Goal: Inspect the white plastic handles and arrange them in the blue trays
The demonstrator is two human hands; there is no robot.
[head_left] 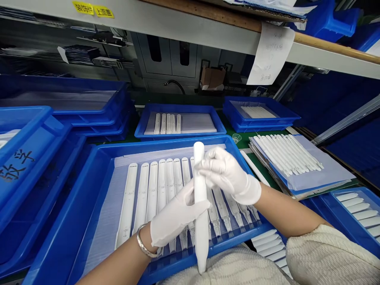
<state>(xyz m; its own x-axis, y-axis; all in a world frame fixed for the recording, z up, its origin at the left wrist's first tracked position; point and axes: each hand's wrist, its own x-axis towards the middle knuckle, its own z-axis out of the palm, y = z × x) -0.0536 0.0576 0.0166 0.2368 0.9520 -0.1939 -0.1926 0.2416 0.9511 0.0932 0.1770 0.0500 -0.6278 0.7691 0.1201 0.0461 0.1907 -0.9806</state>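
A long white plastic casing (201, 231), rounded at the top and tapered at the bottom, stands nearly upright in front of me. My left hand (178, 215), in a white glove, is closed around its middle. Against its upper part, the gloved fingers of my right hand (227, 174) are pinched together at the edge; whether a small piece is between them is hidden. Behind the hands lies a large blue tray (103, 158) lined with white sheet. In it, a row of long white plastic pieces (127, 198) lies side by side, some with clear ends.
Blue trays (97, 114) are stacked at the left. Beyond the large tray sits a smaller blue tray (181, 136) with several short white parts. On the right, white strips (287, 154) lie on a paper stack, near a small clear cup (236, 137). A shelf edge (190, 23) crosses overhead.
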